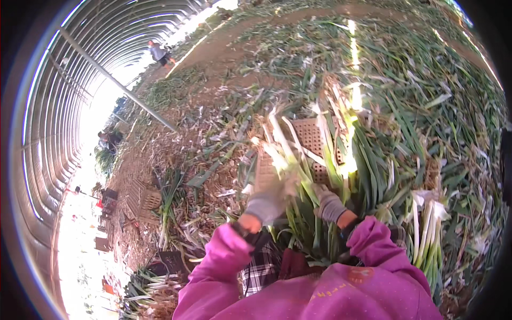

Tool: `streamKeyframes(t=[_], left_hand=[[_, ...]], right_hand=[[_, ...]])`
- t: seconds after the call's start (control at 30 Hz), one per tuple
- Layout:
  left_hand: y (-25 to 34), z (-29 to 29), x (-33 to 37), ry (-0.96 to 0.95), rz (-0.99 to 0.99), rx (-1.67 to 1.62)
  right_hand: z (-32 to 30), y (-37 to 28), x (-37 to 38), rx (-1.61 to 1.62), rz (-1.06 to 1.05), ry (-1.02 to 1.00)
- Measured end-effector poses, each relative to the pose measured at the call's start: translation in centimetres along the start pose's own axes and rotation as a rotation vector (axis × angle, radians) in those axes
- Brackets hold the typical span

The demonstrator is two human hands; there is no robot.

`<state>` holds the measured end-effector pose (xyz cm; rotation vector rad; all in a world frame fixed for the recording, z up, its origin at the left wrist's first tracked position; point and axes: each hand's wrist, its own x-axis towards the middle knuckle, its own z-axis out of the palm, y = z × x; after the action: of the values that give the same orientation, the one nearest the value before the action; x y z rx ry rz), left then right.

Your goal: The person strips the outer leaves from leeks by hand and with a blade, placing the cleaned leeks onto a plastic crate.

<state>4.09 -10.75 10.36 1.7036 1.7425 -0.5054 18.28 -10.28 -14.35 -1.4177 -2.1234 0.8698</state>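
Several leeks [277,130] with white stalks and long green leaves lean over a tan perforated plastic crate [308,130] in front of me. My left hand [266,204], in a grey glove, is smeared by motion beside the lower stalks; its fingers cannot be made out. Also gloved in grey, my right hand [330,205] is closed around the green part of a leek [308,188]. Other leeks [345,144] stand just to the right, roots upward, with sunlight across them. Leaves hide part of the crate.
A tied leek bundle [426,229] lies at my right. More leeks [154,298] lie at lower left, near a tan crate [144,202]. Leaf scraps [437,101] cover the ground. A slanted metal pole [117,80] and a distant person [158,52] are at upper left.
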Motion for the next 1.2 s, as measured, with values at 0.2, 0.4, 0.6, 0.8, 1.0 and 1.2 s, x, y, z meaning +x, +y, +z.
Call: streamKeyframes(t=[0.2,0.4,0.6,0.8,1.0,1.2], left_hand=[[-10.0,-1.3,16.2,0.479,0.008,0.400],[-1.4,1.8,13.3,0.451,0.417,0.178],[0.1,4.5,11.4,0.339,0.377,0.193],[-2.0,6.5,7.7,0.379,0.329,0.139],[-3.4,7.7,5.4,0.388,0.230,0.055],[-4.4,7.4,7.4,0.357,0.246,0.109]], right_hand=[[-3.1,-2.7,0.5,-0.083,-0.042,0.015],[-12.7,5.6,3.7,-0.702,0.289,0.684],[-13.4,5.7,3.8,-0.395,0.727,0.134],[-11.8,4.1,1.5,-0.344,0.472,0.107],[-9.0,0.3,-1.5,-0.205,0.423,-0.249],[-13.2,-2.1,-1.5,-0.516,0.524,-0.160]])
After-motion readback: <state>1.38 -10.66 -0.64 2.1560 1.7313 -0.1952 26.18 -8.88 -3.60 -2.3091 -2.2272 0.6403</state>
